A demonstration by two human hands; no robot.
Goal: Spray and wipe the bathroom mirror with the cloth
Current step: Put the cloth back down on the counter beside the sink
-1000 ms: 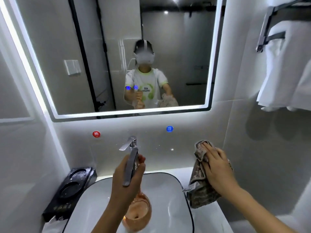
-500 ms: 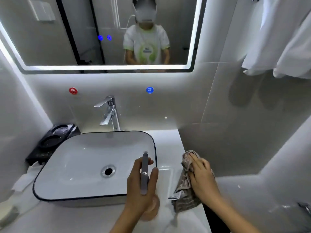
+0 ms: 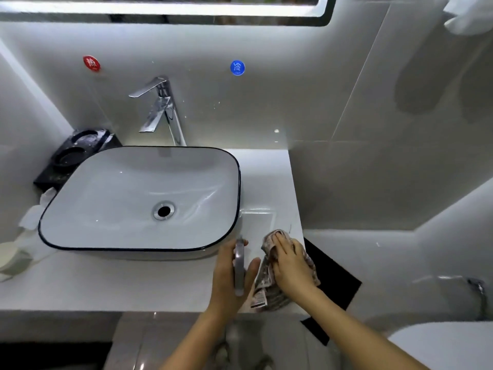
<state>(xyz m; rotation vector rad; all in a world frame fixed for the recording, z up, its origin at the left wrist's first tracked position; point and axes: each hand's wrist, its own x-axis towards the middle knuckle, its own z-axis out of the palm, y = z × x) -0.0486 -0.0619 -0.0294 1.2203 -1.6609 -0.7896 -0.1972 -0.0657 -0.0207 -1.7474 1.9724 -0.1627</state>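
Note:
My left hand [image 3: 229, 276] grips the spray bottle [image 3: 239, 265] by its grey top, low over the white counter to the right of the basin; the bottle's body is hidden under my hand. My right hand [image 3: 292, 265] lies flat on the patterned brown cloth [image 3: 269, 289], pressing it against the counter's front right corner. Only the lit lower edge of the mirror [image 3: 186, 12] shows at the top of the view.
A white basin [image 3: 138, 198] with a dark rim fills the counter [image 3: 106, 281], with a chrome tap [image 3: 160, 108] behind it. A black holder [image 3: 72, 156] stands at the back left. White towels [image 3: 469, 17] hang top right. A toilet [image 3: 440, 345] sits bottom right.
My view has tilted down from the mirror to the counter. Both hands came down and toward me, the spray bottle and cloth lowering from in front of the wall onto the counter.

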